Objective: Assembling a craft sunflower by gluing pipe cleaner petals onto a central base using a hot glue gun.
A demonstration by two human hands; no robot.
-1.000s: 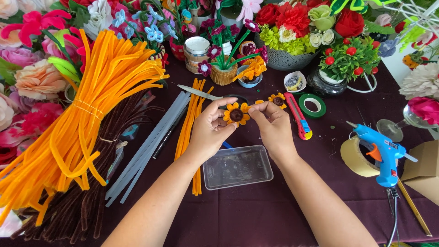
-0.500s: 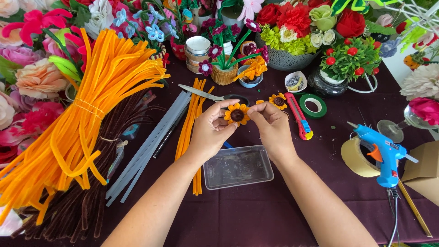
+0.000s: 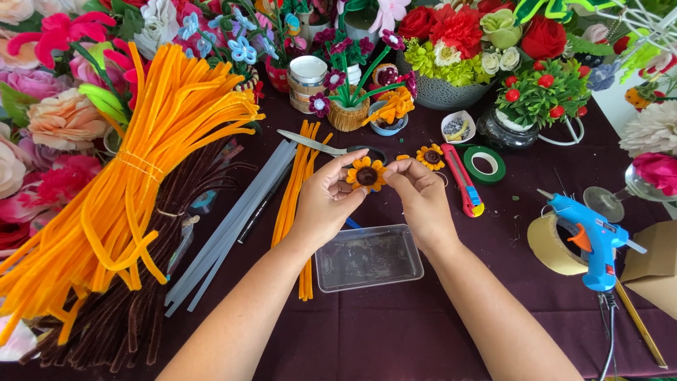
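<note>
Small pipe-cleaner sunflower (image 3: 367, 173), orange petals with brown centre, sits mid-table above the dark purple cloth (image 3: 493, 282); left hand (image 3: 326, 201) pinches its left edge between thumb and forefinger; right hand (image 3: 422, 201) pinches its right edge with fingertips pressed together; flower held between both grips, face toward camera; clear plastic tray (image 3: 368, 257) just near of the hands; second sunflower (image 3: 429, 156) lies farther right; blue glue gun (image 3: 591, 240) well right; orange pipe-cleaner bundle (image 3: 134, 183) far left.

A brown cardboard box (image 3: 654, 271) sits at the table's right edge, just beside the blue glue gun (image 3: 589, 236); no labels, signs or screens show.
</note>
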